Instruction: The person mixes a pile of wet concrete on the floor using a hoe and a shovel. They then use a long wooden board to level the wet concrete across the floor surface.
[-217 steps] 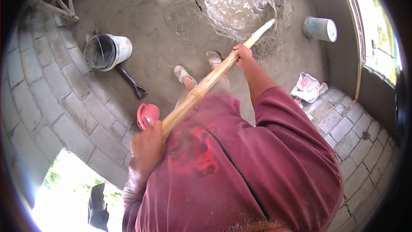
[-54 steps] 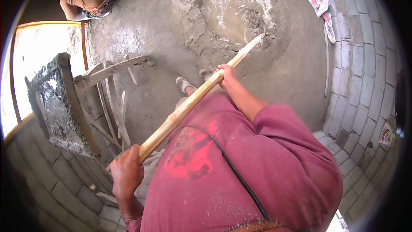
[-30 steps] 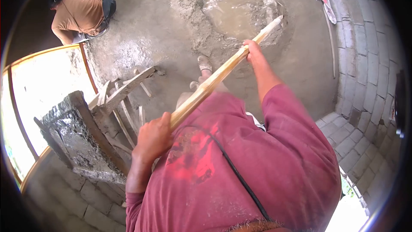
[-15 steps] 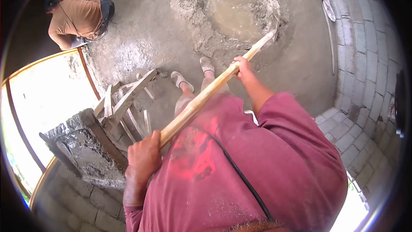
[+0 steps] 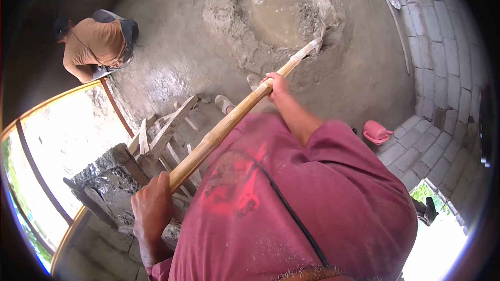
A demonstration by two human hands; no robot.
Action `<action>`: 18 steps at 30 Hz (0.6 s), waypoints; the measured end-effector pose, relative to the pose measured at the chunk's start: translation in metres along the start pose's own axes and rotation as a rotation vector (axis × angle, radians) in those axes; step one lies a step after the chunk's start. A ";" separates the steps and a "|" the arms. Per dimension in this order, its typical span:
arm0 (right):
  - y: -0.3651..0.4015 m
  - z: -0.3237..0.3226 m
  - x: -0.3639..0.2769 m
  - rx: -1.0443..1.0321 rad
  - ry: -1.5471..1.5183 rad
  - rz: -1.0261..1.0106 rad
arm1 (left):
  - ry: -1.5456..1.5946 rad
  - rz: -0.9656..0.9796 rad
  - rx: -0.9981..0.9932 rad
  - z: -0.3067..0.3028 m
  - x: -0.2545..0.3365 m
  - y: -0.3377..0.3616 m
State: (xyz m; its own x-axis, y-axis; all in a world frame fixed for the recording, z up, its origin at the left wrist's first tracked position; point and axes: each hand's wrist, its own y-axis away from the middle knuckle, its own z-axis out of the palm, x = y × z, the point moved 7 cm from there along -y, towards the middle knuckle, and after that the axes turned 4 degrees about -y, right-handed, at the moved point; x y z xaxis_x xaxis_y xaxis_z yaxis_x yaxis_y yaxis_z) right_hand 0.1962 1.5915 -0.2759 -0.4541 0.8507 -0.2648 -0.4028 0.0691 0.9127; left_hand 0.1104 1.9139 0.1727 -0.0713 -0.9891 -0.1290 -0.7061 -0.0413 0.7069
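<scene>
A long wooden-handled hoe (image 5: 224, 128) slants across the front of my body. My left hand (image 5: 152, 203) is wrapped round its near end, low beside my left side. Further up the handle, my right hand (image 5: 276, 85) grips it with the arm stretched forward. The hoe's far end rests at the right rim of a ring of wet mortar (image 5: 221, 18); its blade shows only as a thin edge there. Inside the ring lies a pool of grey, watery mix (image 5: 276, 13). My shoes (image 5: 224, 104) are partly hidden behind the handle and shirt.
A person (image 5: 99, 44) crouches at the far left beside a bright framed opening (image 5: 78, 135). Wooden pieces (image 5: 169, 125) and a mortar-smeared block-like stand (image 5: 112, 177) are close to my left hand. A pink watering can (image 5: 376, 132) stands right, near the block wall (image 5: 432, 62).
Both hands and the hoe have shifted down and left in view, the handle drawn back toward me. The view has also shifted, and the pink watering can now shows.
</scene>
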 end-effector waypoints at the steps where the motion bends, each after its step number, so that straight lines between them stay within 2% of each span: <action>1: 0.003 0.002 0.003 -0.019 0.000 0.001 | -0.017 -0.010 -0.001 -0.006 -0.002 0.003; 5: 0.026 0.016 0.004 -0.049 -0.045 0.036 | -0.021 -0.041 0.036 -0.033 -0.004 0.014; 10: 0.046 0.035 0.002 -0.077 -0.062 0.046 | 0.011 -0.085 0.044 -0.040 -0.029 0.015; 14: 0.064 0.056 -0.023 -0.121 -0.071 -0.003 | 0.054 -0.135 0.001 -0.048 -0.032 0.012; 18: 0.031 0.062 -0.072 -0.113 -0.055 -0.109 | 0.104 -0.072 -0.039 -0.037 -0.013 -0.020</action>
State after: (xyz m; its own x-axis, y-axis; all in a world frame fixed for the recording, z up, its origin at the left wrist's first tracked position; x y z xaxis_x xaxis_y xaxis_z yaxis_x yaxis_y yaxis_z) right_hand 0.2659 1.5651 -0.2093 -0.3601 0.8688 -0.3399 -0.5357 0.1057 0.8378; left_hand 0.1519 1.9223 0.1858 0.0534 -0.9926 -0.1092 -0.6784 -0.1163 0.7254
